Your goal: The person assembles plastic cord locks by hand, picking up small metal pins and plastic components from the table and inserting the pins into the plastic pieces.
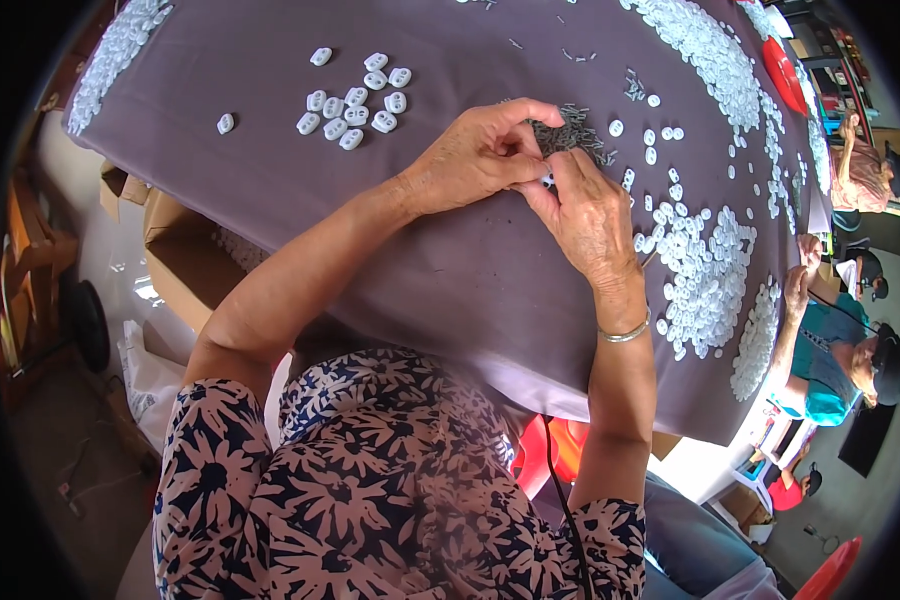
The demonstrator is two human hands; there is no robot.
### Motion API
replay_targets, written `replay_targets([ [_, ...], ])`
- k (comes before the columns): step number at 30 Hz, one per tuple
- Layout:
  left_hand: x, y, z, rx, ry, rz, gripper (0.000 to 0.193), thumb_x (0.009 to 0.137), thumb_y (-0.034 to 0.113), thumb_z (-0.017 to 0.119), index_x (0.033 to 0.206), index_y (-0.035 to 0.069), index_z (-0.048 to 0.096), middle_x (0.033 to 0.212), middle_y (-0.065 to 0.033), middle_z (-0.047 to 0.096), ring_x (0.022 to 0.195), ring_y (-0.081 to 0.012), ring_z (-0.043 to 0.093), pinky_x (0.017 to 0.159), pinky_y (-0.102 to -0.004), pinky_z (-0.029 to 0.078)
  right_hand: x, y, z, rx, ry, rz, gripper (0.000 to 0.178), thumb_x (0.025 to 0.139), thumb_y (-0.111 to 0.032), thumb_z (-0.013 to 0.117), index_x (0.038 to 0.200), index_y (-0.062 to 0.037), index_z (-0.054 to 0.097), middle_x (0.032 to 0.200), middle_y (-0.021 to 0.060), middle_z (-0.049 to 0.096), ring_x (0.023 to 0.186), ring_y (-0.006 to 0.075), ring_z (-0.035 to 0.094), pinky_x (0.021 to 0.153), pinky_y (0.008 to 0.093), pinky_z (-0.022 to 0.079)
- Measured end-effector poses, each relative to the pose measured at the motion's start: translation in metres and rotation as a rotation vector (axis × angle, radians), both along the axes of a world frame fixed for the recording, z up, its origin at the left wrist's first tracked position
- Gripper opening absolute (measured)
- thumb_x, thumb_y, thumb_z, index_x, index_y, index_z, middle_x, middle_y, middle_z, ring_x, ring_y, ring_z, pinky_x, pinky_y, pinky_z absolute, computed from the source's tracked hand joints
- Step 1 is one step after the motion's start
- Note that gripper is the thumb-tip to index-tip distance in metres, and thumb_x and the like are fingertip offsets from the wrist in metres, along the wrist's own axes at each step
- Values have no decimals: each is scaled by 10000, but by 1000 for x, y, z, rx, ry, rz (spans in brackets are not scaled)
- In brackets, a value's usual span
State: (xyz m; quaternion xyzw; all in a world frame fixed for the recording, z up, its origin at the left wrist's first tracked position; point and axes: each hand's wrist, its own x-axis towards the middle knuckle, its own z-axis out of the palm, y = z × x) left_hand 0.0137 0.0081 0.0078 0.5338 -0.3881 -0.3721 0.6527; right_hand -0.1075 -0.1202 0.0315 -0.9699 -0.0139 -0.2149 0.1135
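Observation:
My left hand (480, 155) and my right hand (585, 205) meet over the brown cloth on the table. Their fingertips pinch a small white plastic piece (548, 181), mostly covered by the fingers, which looks like part of a cord lock. The left index finger arches above it, over a pile of small grey metal springs (570, 132). Farther left lies a group of white two-holed cord locks (355, 105). Close to my right wrist, loose white plastic parts (705, 270) form a heap, with several single ones scattered toward the springs.
Larger heaps of white parts lie at the far right (710, 60) and far left (115, 60). A red dish (785, 75) stands at the right edge. Below the table's left edge is an open cardboard box (185, 250). People sit at the right, one in a teal top (825, 360).

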Motion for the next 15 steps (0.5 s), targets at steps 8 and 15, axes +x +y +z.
replay_targets([
  [8, -1, 0, 9, 20, -4, -37, 507, 820, -57, 558, 1310, 67, 521, 742, 20, 552, 704, -54, 520, 683, -224, 444, -3, 2, -10, 0, 24, -16, 276, 822, -199, 698, 723, -33, 501, 606, 113, 591, 549, 266, 634, 492, 352, 530],
  [15, -2, 3, 10, 31, 56, -48, 566, 770, -73, 547, 1313, 88, 533, 707, 28, 494, 656, -64, 462, 636, -230, 412, -2, 7, -14, 25, -37, 34, 257, 812, -143, 687, 675, -37, 497, 583, 110, 594, 540, 265, 633, 484, 359, 525],
])
